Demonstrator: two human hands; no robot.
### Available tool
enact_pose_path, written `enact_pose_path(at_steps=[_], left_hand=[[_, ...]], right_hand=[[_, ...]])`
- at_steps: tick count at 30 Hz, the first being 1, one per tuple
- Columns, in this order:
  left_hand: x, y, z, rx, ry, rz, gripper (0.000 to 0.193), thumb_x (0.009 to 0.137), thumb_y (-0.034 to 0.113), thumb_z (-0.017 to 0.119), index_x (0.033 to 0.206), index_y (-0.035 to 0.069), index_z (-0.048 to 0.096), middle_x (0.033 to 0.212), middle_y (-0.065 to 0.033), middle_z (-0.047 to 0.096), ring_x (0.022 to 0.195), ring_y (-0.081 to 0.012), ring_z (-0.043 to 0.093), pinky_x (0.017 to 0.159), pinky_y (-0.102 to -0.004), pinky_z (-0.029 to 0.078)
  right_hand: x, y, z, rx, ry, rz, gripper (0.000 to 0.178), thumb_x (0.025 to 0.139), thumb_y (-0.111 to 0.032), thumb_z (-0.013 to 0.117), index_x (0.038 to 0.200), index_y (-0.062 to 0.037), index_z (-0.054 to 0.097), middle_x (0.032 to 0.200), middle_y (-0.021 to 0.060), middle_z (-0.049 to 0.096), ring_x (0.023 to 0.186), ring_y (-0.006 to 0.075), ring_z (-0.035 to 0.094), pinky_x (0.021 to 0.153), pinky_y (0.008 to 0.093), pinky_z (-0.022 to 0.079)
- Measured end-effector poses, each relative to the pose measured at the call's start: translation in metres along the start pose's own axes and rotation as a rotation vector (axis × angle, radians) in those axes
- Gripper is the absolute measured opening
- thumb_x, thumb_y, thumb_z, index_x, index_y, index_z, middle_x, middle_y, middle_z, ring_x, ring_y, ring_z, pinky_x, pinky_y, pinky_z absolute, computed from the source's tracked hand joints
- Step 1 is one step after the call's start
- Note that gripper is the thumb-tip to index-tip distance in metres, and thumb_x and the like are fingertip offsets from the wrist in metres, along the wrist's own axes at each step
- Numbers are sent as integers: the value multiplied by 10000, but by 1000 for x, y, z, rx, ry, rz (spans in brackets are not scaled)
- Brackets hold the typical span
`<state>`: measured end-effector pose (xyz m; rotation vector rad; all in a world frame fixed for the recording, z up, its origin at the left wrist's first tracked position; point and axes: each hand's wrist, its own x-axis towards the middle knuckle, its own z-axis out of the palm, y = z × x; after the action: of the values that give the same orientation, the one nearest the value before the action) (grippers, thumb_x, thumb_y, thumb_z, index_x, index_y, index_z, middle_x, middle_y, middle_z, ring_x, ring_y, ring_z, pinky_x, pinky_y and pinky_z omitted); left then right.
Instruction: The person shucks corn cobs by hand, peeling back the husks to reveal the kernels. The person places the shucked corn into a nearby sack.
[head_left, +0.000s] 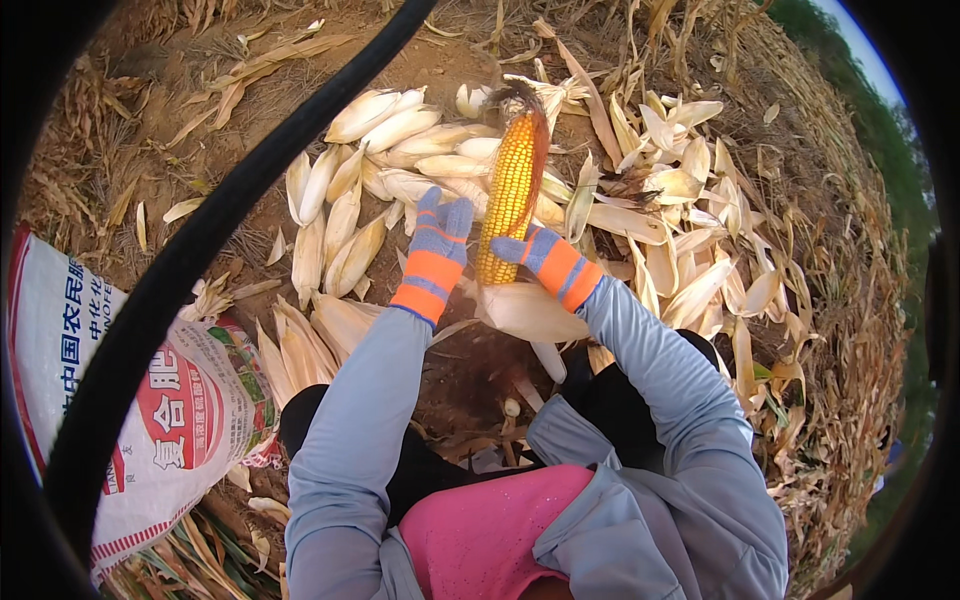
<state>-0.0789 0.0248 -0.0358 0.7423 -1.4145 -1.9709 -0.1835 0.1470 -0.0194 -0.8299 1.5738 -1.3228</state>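
A yellow ear of corn (513, 180) stands nearly upright in front of me, with dark brown silk at its tip and along its right side. Its pale husk (528, 312) is peeled down around the base. My right hand (558, 262), in a grey and orange glove, grips the lower part, thumb across the kernels; its other fingers are mostly hidden behind. Just left of the ear is my left hand (435, 255), gloved alike, fingers stretched upward and holding nothing. Beyond it lies a pile of ears still in pale husks (410, 140).
Loose stripped husks (700, 225) are heaped on the right. A white and red woven sack (205, 430) lies at the left. A thick black strap (240, 190) crosses the left of the view. Dry stalks (840, 330) cover the ground at the far right.
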Motion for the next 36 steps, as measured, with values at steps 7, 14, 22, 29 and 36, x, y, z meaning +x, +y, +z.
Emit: enact_pose_path(at_steps=[7,14,22,29,36], left_hand=[[-33,7,22,346,-238,8,910,655,210,711,1298,21,95,1129,-133,431,969,-171,474,805,-281,419],[-38,29,22,625,-320,43,974,614,318,716,1312,37,97,1085,-175,494,945,-254,526,789,-320,429],[-50,18,11,746,-523,81,808,664,278,670,1270,-8,220,1050,-160,522,938,-230,521,793,-296,418],[-55,56,3,237,-998,-330,564,750,176,614,1217,23,337,1012,-25,523,892,-75,478,801,-234,391],[-47,21,13,384,-647,-87,699,664,181,693,1224,-4,316,1053,-60,512,903,-102,489,799,-242,405]], right_hand=[[-3,-27,13,395,26,-42,306,778,-184,574,1011,9,530,913,66,577,795,120,531,718,250,432],[5,-37,10,670,136,-92,269,785,-150,561,999,3,504,861,73,571,774,165,549,719,288,448],[23,-49,-33,856,315,-125,236,790,-228,563,931,-43,522,820,91,560,739,244,555,685,380,466],[16,-67,-51,1013,111,-170,219,803,-318,540,793,-109,476,681,21,452,629,178,459,642,336,405],[23,-61,-41,855,202,-162,260,816,-332,511,741,-88,467,659,47,465,632,208,479,625,363,427]])
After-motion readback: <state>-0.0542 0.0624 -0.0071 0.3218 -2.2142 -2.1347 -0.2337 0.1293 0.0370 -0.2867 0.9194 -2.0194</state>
